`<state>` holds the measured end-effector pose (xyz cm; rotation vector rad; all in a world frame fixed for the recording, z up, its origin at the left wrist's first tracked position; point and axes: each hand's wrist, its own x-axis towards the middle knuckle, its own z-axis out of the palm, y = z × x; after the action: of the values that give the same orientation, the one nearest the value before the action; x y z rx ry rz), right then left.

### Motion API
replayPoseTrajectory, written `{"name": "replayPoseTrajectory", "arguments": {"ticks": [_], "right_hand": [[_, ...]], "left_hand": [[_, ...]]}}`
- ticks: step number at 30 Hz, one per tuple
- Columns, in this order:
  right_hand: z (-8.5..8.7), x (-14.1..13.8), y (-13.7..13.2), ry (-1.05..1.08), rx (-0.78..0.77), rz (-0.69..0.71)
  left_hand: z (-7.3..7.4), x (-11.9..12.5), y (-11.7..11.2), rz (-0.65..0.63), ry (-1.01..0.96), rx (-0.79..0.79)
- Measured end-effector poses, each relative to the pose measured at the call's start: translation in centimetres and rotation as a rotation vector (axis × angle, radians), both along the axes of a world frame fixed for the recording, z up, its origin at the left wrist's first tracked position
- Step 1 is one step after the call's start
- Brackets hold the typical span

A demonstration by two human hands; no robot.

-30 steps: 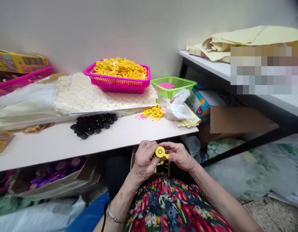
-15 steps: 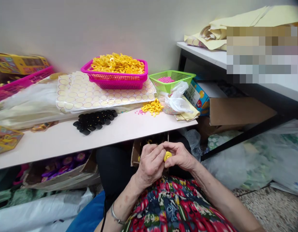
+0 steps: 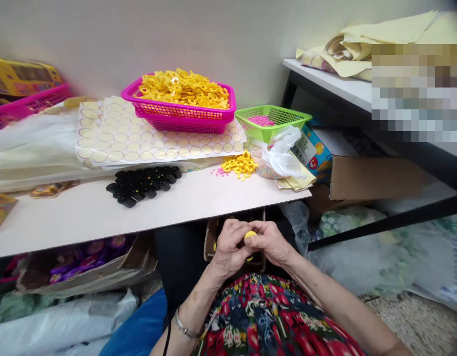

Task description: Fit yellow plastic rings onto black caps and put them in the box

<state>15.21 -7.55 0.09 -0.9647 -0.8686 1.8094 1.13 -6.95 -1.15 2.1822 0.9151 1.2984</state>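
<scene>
Above my lap, both hands meet around a small round yellow plastic piece [image 3: 250,235]. My left hand [image 3: 230,247] is closed, its fingers curled against the piece from the left. My right hand [image 3: 272,243] pinches it, the thumb lying across its face. A bit more yellow shows just below, between the hands; whether it belongs to the same piece I cannot tell. Beneath the hands, a cardboard box [image 3: 209,242] shows partly, with dark and yellow things inside, mostly hidden.
On the white table [image 3: 199,198] lie black pieces [image 3: 143,184] in rows and a yellow pile [image 3: 240,164]. Behind stand a pink basket [image 3: 184,118] of yellow parts, a green basket [image 3: 288,117] of pink beads, and a tied plastic bag [image 3: 282,160]. Sticker sheets [image 3: 117,143] lie under the pink basket.
The yellow piece has turned between my fingers, and my right thumb now lies over it. My left fingers have shifted. The camera view has moved slightly.
</scene>
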Motion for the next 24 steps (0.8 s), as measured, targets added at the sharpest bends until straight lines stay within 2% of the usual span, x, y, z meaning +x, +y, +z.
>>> {"name": "replayPoseTrajectory", "arguments": {"ticks": [7, 11, 15, 17, 19, 22, 23, 24], "right_hand": [[0.8, -0.2, 2.5, -0.081, -0.002, 0.144], [-0.1, -0.5, 3.7, -0.01, -0.025, 0.137], [-1.0, -1.4, 5.2, 0.124, -0.11, 0.251], [-1.4, -1.8, 5.7, 0.131, -0.102, 0.271], [-2.3, -2.2, 5.9, 0.067, -0.088, 0.277], [-5.1, -2.8, 5.8, -0.17, -0.195, 0.363], [-6.3, -3.0, 5.9, -0.274, -0.253, 0.388], [-7.5, -3.3, 6.0, -0.375, -0.302, 0.392]], "left_hand": [[0.6, -0.5, 1.6, -0.014, 0.013, -0.016], [0.3, -0.6, 2.7, 0.05, 0.015, -0.057], [-0.5, -1.0, 3.6, 0.114, 0.072, -0.121], [-0.8, -1.5, 3.7, 0.139, 0.13, -0.148], [-1.1, -2.5, 3.7, 0.1, 0.187, -0.212], [-1.1, -5.5, 4.4, -0.03, 0.184, -0.375], [-1.1, -6.9, 5.0, 0.0, 0.148, -0.423], [-1.1, -8.3, 5.7, 0.108, 0.094, -0.455]]}}
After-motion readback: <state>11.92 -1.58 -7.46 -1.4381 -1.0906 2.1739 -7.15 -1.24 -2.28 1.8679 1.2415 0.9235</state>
